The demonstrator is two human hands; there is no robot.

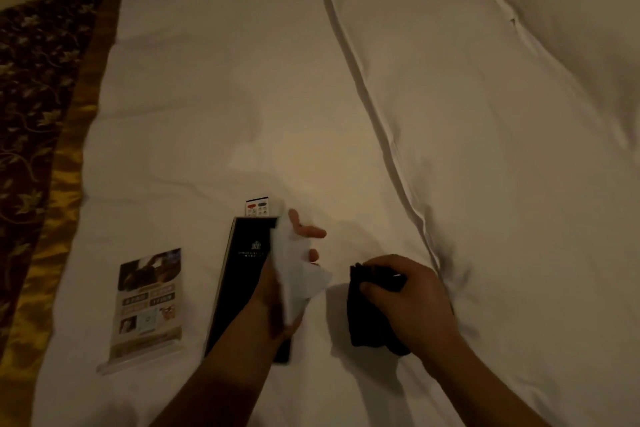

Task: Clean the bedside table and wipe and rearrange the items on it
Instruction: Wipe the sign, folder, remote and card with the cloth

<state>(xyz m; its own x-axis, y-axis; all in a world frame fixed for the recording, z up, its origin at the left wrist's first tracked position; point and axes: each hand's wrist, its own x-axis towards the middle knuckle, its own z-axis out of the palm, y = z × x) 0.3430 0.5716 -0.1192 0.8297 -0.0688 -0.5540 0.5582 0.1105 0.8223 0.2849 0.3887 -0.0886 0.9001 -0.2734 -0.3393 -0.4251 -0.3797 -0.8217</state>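
I log left hand point(294, 263), fingers loosely spread, holding white wiping cloth point(301, 284) on long black rectangular box point(242, 281), long axis away from me, on white bed point(242, 80). Right hand point(405, 291) grips small black item point(363, 322) just beside.

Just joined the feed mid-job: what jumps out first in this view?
Two hands work low in the frame on the white bed: the left hand holds a white cloth against a long black box, while the right hand grips a black item too dim to identify. Left of them, a leaflet stand lies flat on the bedding.
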